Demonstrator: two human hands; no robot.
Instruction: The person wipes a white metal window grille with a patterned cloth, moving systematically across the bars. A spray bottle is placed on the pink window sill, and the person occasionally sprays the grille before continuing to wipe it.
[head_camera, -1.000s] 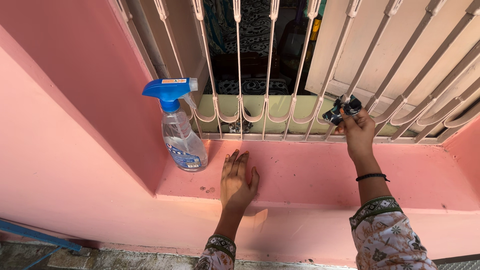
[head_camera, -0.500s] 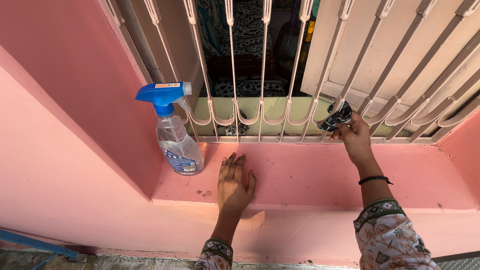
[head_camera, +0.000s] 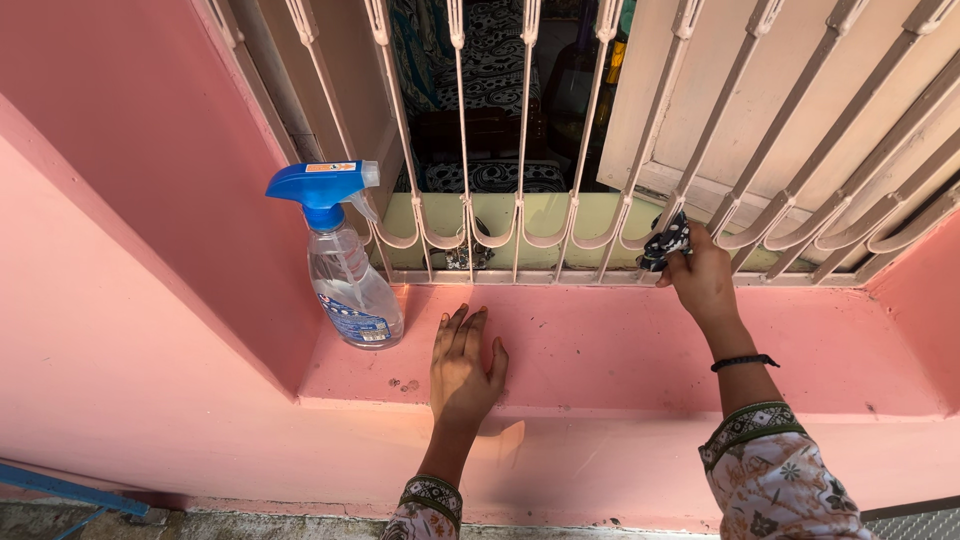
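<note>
My left hand (head_camera: 463, 365) lies flat, palm down and fingers apart, on the pink window sill (head_camera: 620, 350). My right hand (head_camera: 702, 276) grips a small dark patterned cloth (head_camera: 667, 240) and presses it against a bar of the cream window grille (head_camera: 520, 150). A clear spray bottle (head_camera: 345, 270) with a blue trigger head stands on the sill to the left of my left hand, close to the pink side wall.
The pink wall (head_camera: 130, 260) closes the sill on the left. A cream shutter (head_camera: 800, 100) stands behind the grille at right. Through the bars a dim room with patterned fabric (head_camera: 490, 60) shows. A blue bar (head_camera: 60, 490) lies at bottom left.
My right hand with the cloth has slid slightly left and down along the grille bars. My left hand stays flat on the sill. The view has shifted a little.
</note>
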